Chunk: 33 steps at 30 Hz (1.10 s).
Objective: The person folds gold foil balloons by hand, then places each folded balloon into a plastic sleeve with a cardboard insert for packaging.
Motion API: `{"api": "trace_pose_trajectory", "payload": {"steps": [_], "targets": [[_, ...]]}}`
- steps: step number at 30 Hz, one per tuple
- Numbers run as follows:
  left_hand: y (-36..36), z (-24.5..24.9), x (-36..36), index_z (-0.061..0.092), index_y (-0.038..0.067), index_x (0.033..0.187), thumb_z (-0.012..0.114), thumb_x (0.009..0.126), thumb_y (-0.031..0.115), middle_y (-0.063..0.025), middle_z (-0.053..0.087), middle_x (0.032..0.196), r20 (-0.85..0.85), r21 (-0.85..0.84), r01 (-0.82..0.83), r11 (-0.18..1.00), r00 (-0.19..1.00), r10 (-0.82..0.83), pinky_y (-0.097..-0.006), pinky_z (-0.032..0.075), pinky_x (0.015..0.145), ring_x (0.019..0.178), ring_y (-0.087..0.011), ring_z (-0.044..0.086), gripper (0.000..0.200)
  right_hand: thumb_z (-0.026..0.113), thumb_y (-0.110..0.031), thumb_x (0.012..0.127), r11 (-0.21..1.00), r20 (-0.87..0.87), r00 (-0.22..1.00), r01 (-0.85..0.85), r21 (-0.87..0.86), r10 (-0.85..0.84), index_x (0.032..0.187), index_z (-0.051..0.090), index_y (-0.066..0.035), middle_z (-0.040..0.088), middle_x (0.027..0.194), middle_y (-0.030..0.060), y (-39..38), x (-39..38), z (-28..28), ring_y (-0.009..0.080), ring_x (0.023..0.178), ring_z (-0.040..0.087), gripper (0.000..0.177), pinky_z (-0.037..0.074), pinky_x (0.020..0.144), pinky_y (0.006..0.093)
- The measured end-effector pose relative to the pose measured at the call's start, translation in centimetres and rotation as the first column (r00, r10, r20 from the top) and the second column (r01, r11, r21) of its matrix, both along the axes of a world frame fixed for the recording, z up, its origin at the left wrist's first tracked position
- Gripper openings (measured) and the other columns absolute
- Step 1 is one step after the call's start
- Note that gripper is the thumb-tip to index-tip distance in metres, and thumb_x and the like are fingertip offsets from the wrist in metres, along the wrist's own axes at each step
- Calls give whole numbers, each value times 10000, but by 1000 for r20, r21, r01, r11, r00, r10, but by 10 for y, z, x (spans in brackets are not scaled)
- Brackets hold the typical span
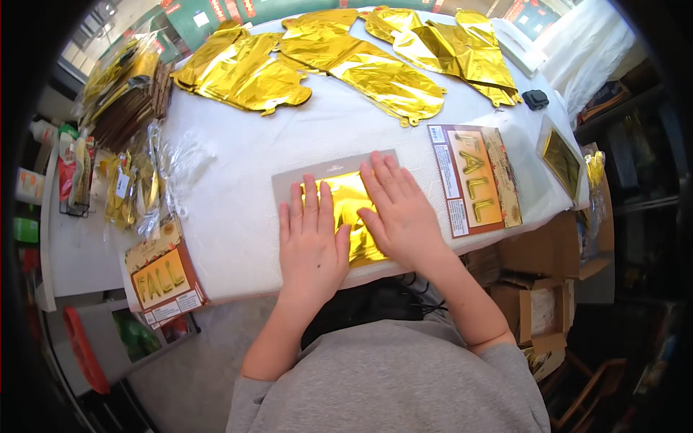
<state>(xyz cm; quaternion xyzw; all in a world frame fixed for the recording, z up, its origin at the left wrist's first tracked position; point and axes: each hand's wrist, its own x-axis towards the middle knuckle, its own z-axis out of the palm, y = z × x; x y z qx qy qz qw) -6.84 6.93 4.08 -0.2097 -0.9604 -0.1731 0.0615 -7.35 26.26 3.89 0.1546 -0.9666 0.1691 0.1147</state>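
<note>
A folded piece of gold foil [349,193] lies on a grey sheet [286,186] near the front edge of the table. Both hands rest flat on it, palms down, with fingers stretched out. My left hand [312,245] covers the foil's left side, and my right hand [404,216] covers its right side. Between the thumbs the shiny foil shows; the parts under my palms are hidden. A printed card with the word FALL [475,180] lies to the right of my right hand. Another FALL card [164,278] sits at the table's left front corner.
Flat gold foil balloons [245,68] spread along the far side of the white-covered table [231,252]. Stacked packs [130,94] and clear plastic bags [189,162] stand at left. A small black object [535,99] lies at far right. Cardboard boxes [538,310] sit below, right.
</note>
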Motion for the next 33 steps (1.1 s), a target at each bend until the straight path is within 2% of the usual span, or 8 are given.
{"api": "trace_pose_trajectory", "payload": {"steps": [8, 13, 15, 19, 21, 25, 29, 33], "targets": [[-17, 54, 36, 289, -51, 1604, 717, 899, 495, -335, 184, 1680, 183, -84, 190, 978, 968, -172, -694, 48, 1223, 1594, -468, 118, 989, 568, -314, 1029, 996, 15, 999, 40, -82, -39, 1578, 387, 1, 364, 1636, 243, -19, 26, 3, 408, 1519, 355, 658, 287, 1240, 493], [-17, 13, 44, 278, -51, 1607, 821, 802, 419, -339, 173, 1681, 184, -86, 272, 958, 950, -254, -713, 41, 1213, 1587, -482, 131, 1080, 578, -293, 1013, 995, 16, 999, 43, -94, -42, 1567, 410, -1, 359, 1644, 237, -25, 37, 2, 393, 1523, 355, 648, 284, 1244, 482], [-15, 8, 50, 279, -71, 1599, 829, 794, 415, -338, 163, 1684, -2, -436, 194, 879, 976, -217, -682, 28, 1232, 1592, -464, 136, 1090, 575, -292, 1014, 995, 22, 998, 54, -89, -52, 1565, 412, -1, 356, 1645, 236, -26, 41, 3, 389, 1526, 351, 644, 285, 1244, 480], [-16, 5, 47, 285, -63, 1600, 813, 813, 403, -323, 169, 1689, 25, -172, 238, 956, 971, -237, -695, 55, 1226, 1588, -456, 163, 1056, 570, -254, 1017, 988, 7, 1000, 19, -155, -18, 1565, 408, 3, 383, 1629, 237, -14, 40, 6, 387, 1523, 356, 627, 289, 1239, 484], [-16, 5, 47, 290, -54, 1602, 815, 807, 414, -305, 183, 1693, 26, -191, 222, 956, 975, -222, -696, 65, 1226, 1587, -447, 177, 1061, 567, -200, 1017, 904, 40, 999, 2, -428, 17, 1523, 460, 18, 454, 1574, 243, 17, 41, 17, 403, 1481, 409, 561, 318, 1220, 486], [-17, 4, 47, 301, -40, 1599, 801, 814, 439, -313, 234, 1675, 9, -186, 225, 957, 974, -227, -726, 112, 1205, 1562, -456, 248, 1046, 625, -120, 974, 855, -262, 824, 519, -3, -502, 1351, 607, 51, 589, 1418, 225, 87, 55, 35, 416, 1342, 530, 414, 402, 1148, 488], [-17, 5, 47, 297, -36, 1605, 736, 841, 274, -311, 231, 1678, 21, -169, 222, 960, 975, -222, -713, 89, 1216, 1572, -445, 232, 934, 675, -103, 933, 811, -145, 800, 585, -25, -582, 1288, 647, 31, 639, 1321, 189, 104, 71, 20, 400, 1237, 576, 380, 440, 1085, 483], [-21, 5, 47, 307, -35, 1604, 651, 836, 155, -302, 232, 1681, 19, -115, 242, 963, 970, -242, -706, 64, 1224, 1582, -437, 207, 862, 727, -95, 884, 910, -156, 896, 407, -82, -415, 1212, 703, -15, 667, 1157, 137, 72, 78, 33, 353, 1064, 608, 338, 473, 978, 458]]}}
